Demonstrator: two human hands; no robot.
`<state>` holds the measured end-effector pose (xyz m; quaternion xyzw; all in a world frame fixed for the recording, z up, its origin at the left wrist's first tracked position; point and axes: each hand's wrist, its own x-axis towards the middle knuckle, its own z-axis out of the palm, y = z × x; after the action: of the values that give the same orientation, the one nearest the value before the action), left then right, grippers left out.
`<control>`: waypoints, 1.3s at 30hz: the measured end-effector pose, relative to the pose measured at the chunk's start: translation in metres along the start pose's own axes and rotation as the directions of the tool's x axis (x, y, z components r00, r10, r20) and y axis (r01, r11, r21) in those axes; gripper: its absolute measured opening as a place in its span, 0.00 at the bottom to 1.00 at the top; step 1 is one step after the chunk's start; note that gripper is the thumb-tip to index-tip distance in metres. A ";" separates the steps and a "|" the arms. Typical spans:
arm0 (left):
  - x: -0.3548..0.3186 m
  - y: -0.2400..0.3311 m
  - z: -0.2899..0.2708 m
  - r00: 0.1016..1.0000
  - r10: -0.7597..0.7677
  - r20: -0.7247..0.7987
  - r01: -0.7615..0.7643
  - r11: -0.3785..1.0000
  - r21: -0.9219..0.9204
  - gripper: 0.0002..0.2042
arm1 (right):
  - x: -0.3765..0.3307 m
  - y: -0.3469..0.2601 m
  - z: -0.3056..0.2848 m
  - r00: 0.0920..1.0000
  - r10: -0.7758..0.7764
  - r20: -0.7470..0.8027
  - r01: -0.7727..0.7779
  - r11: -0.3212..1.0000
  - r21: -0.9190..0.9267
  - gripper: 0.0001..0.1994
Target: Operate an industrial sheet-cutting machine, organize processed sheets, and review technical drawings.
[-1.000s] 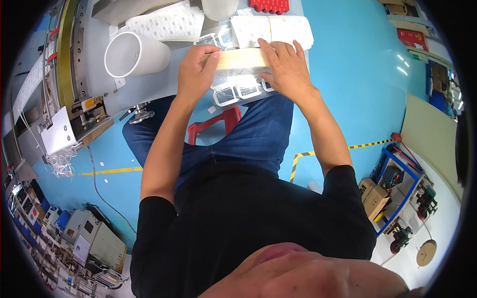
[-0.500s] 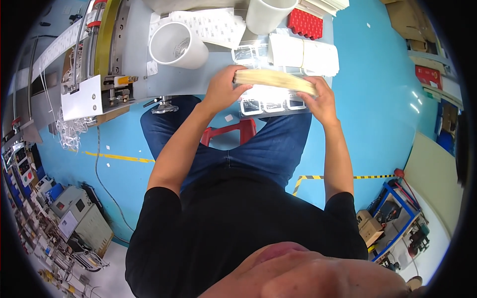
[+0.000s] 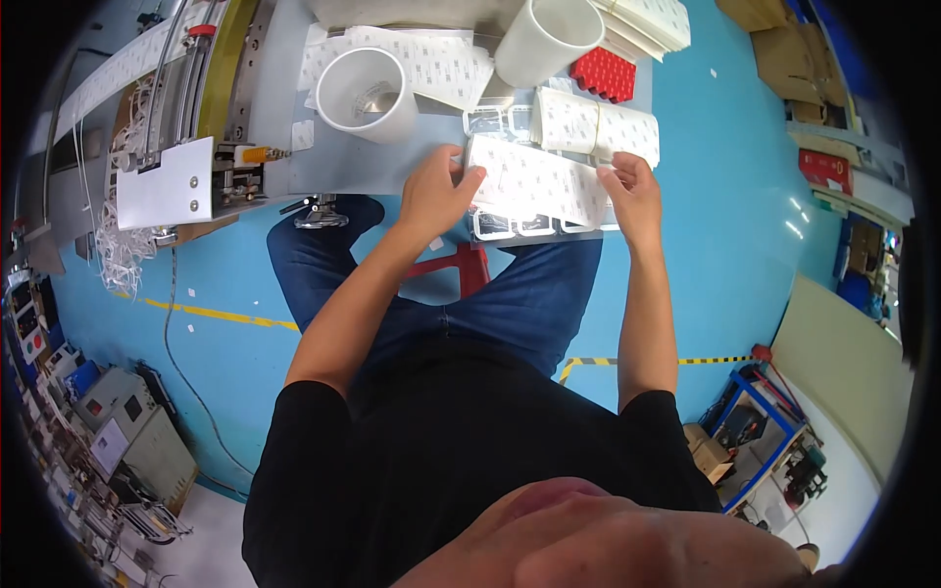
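Note:
A stack of white printed paper strips (image 3: 537, 183) lies broad side up in front of me, over the near part of the table. My left hand (image 3: 438, 199) pinches its left end, thumb along the near corner and fingers behind. At the right end my right hand (image 3: 635, 196) holds the edge between thumb and curled fingers. Beneath the stack, and partly hidden by it, are clear sheets with white-framed pieces (image 3: 493, 227). Just behind is another bundle of white strips (image 3: 569, 122) with a band around it.
Two white cylindrical cups (image 3: 338, 98) stand on the grey table (image 3: 431, 127), with loose printed sheets (image 3: 446, 59) between them. A red ridged block (image 3: 605, 75) and more stacked strips (image 3: 652, 24) are at the back right. Machine rails (image 3: 211, 88) and a white plate (image 3: 167, 186) flank the left side.
The stack has turned from its pale edge side to its printed broad face and come down slightly. Both hands stay at its ends. The whole view has shifted a little.

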<state>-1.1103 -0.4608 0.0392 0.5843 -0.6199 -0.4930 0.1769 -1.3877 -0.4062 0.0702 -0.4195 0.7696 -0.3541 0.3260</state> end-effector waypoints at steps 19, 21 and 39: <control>0.052 0.001 0.007 0.937 0.285 -0.204 -0.219 0.931 0.293 0.26 | 0.090 -0.089 0.161 0.722 0.385 0.575 -0.690 0.348 0.634 0.12; 0.052 0.003 0.006 0.938 0.283 -0.201 -0.220 0.932 0.287 0.26 | 0.093 -0.084 0.163 0.733 0.402 0.549 -0.677 0.359 0.642 0.10; 0.050 -0.002 0.016 0.911 0.318 -0.263 -0.242 0.928 0.282 0.25 | 0.081 -0.090 0.169 0.842 0.406 0.355 -0.540 0.626 0.563 0.06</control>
<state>-1.1347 -0.4988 0.0131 0.5746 -0.7186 -0.2868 0.2667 -1.2511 -0.5589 0.0366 -0.0958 0.6477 -0.4542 0.6042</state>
